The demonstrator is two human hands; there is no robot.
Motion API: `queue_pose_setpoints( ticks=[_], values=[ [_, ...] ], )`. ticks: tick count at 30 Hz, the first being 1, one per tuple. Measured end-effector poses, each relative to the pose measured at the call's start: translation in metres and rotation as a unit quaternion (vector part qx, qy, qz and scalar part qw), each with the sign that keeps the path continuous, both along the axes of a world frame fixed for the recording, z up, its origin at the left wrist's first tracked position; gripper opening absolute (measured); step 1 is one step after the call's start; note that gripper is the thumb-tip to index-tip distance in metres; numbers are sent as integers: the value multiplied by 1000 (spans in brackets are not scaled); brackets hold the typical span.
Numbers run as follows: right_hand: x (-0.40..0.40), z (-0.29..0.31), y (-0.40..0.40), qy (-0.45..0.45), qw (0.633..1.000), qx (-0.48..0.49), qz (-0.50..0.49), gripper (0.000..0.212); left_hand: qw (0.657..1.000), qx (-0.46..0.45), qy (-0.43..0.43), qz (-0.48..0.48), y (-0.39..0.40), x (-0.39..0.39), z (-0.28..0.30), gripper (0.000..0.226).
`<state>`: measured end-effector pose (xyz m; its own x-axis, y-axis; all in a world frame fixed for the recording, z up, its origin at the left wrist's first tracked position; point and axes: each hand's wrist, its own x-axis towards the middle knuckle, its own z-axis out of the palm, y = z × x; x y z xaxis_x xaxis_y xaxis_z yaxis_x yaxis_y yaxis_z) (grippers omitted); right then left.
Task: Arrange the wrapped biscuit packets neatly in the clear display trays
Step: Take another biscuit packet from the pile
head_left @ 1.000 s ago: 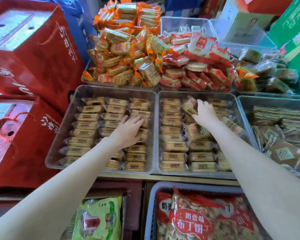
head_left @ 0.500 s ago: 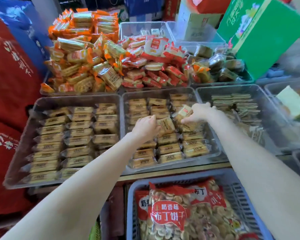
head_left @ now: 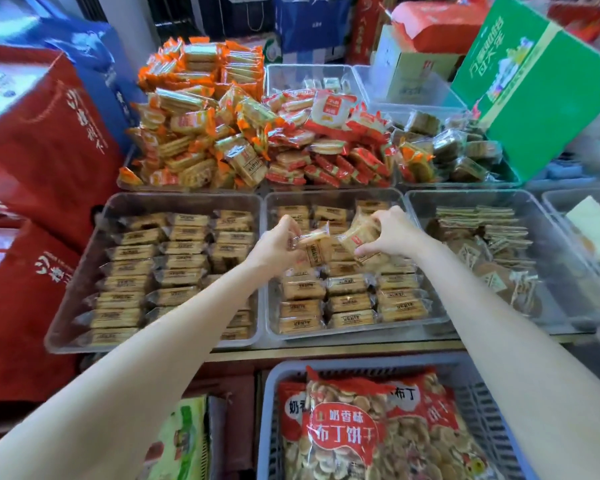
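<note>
Between right fingers (head_left: 373, 250), lifted packet (head_left: 355, 233)

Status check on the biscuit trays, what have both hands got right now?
Left hand pinching one biscuit packet. Right hand gripping another packet. Both lifted over the middle tray. Nothing blocking.

Biscuit packets (head_left: 347, 284) in glossy film; trays (head_left: 187, 199) clear smooth plastic.

both forearms hide packets in the two clear trays (head_left: 187, 199).
</note>
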<state>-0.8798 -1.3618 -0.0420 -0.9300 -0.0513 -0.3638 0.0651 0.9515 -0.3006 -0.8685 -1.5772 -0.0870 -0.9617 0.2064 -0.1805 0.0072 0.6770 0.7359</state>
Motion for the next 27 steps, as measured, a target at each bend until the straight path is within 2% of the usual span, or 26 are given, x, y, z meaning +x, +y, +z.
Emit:
queue_pose_setpoints(
  ticks=[2, 5, 9, 12, 15, 18, 21, 23, 25, 27],
  values=[
    [-2, 17, -21, 28, 998, -20, 57, 83, 999, 23, 11, 29, -28, 1, 9, 30],
    [1, 41, -61, 24, 982, -72, 175, 81, 998, 15, 18, 62, -70, 4, 16, 33],
    [16, 43, -126, 1, 952, -45, 303, 75, 999, 53, -10, 8, -107, 16, 22, 34],
    [27, 28, -159, -27, 939, -11, 344, 84, 999, 49, -12, -18, -129, 25, 23, 35],
    [38, 10, -175, -30, 935, 11, 352, 95, 996, 82, -33, -2, -147, 37, 19, 33],
    [48, -7, -178, 3, 934, 32, 355, 90, 995, 89, -47, 12, -154, 46, 10, 31],
    [52, -10, -168, -13, 941, 3, 337, 85, 998, -45, -15, -39, -158, 50, -7, 25],
    [51, -8, -162, -26, 944, -10, 330, 85, 982, -151, -24, -110, -156, 51, -24, 38],
    [51, -5, -160, -42, 944, -13, 328, 85, 949, -258, -55, -174, -153, 52, -36, 47],
    [49, -3, -159, -72, 945, -21, 320, 86, 902, -357, -48, -240, -153, 48, -42, 52]
  ],
)
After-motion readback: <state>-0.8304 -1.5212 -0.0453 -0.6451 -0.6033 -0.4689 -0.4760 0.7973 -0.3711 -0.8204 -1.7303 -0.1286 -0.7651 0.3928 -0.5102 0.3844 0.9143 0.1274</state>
